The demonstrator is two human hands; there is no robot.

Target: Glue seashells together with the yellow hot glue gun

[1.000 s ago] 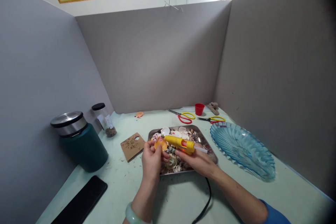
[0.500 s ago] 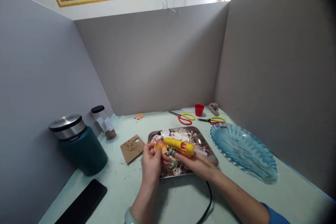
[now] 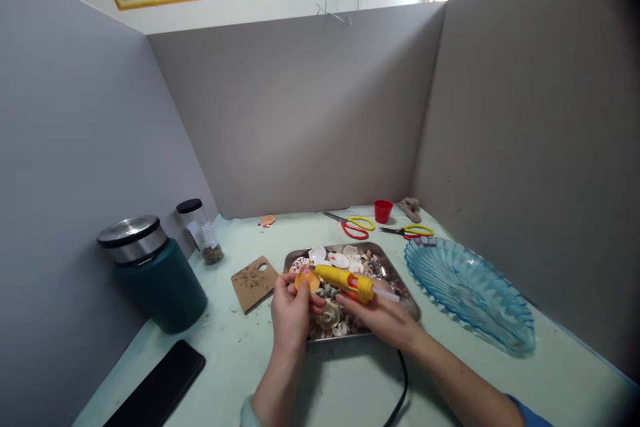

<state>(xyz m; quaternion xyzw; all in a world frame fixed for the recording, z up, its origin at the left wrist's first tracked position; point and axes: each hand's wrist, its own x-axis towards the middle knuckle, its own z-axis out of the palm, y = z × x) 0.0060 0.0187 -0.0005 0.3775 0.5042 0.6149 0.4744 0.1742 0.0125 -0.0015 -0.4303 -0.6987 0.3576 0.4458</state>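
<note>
My left hand [image 3: 291,312] pinches a small orange shell [image 3: 307,278] over the near left corner of a metal tray [image 3: 413,301] filled with several seashells. My right hand [image 3: 381,315] grips a yellow glue gun [image 3: 345,279] with a glue stick poking out of its back. The gun's nozzle points left and touches or nearly touches the orange shell. A black cord [image 3: 399,389] runs from the gun toward me across the pale green table [image 3: 345,373].
A blue glass dish [image 3: 467,283] lies right of the tray. Two pairs of scissors [image 3: 356,223] [image 3: 410,231] and a red cup [image 3: 383,211] sit at the back. Left are a cardboard piece [image 3: 254,281], a teal canister [image 3: 153,273], a jar [image 3: 201,229] and a black phone [image 3: 159,387]. Grey partitions enclose the table.
Both hands keep their hold on the shell and the glue gun in the same spot over the tray. Only the camera view has shifted slightly.
</note>
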